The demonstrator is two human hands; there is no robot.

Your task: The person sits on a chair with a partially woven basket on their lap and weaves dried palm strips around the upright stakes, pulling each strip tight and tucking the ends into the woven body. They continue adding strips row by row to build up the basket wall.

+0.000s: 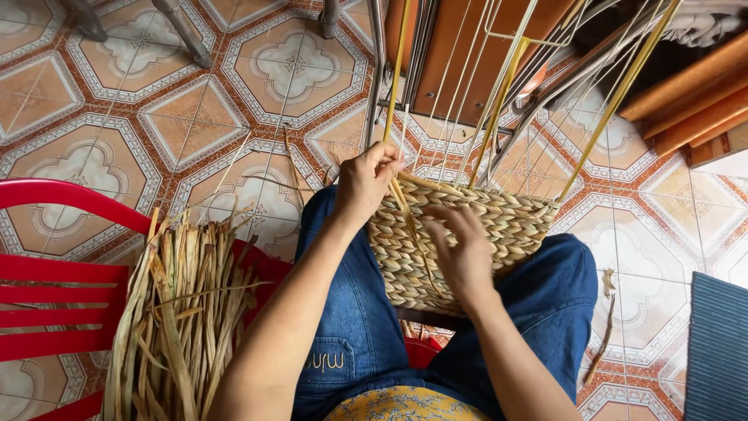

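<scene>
A half-woven straw basket rests on my lap between my knees, its thin yellow and white wire uprights rising from the rim. My left hand pinches a dried straw strand at the basket's left upper edge. That strand runs down across the woven wall. My right hand lies flat against the front of the basket, fingers spread and slightly blurred, touching the weave and the lower part of the strand.
A bundle of dried straw leaves lies on a red plastic chair at my left. Patterned floor tiles surround me. Wooden furniture stands at the upper right, metal legs at the top, a dark mat at the right.
</scene>
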